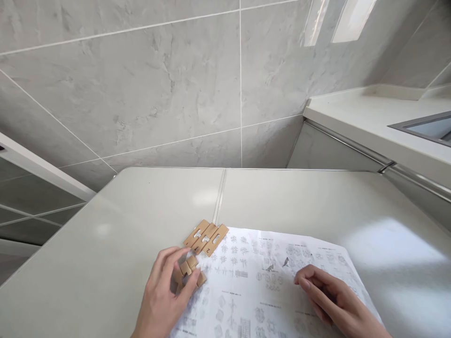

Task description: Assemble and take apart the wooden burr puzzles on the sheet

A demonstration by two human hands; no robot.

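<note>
In the head view, the landmark is a white paper sheet printed with grey diagrams and text [246,286], spread on a glossy pale-grey table [88,263]. The left hand [165,286] is positioned at the left edge of the sheet, with thumb and fingers closed around a light-brown wooden cluster of interlocking blocks [190,268]; the cluster is thus located over that edge, partly covered by the hand. Whether the cluster bears on the sheet cannot be determined. Three flat light-brown wooden plates with cut-out slots [206,238] lie side by side in a staggered row at the far left corner of the sheet, just beyond the cluster. Dark characters mark their near ends. The right hand [331,298] is at the right portion of the sheet, well apart from the cluster, fingers loosely curled; its palm is hidden, so its contents cannot be determined. Beyond the sheet, a narrow seam [219,197] crosses the table toward a grey tiled wall [176,84]. A white counter [366,122] stands beyond the sheet to the right.
</note>
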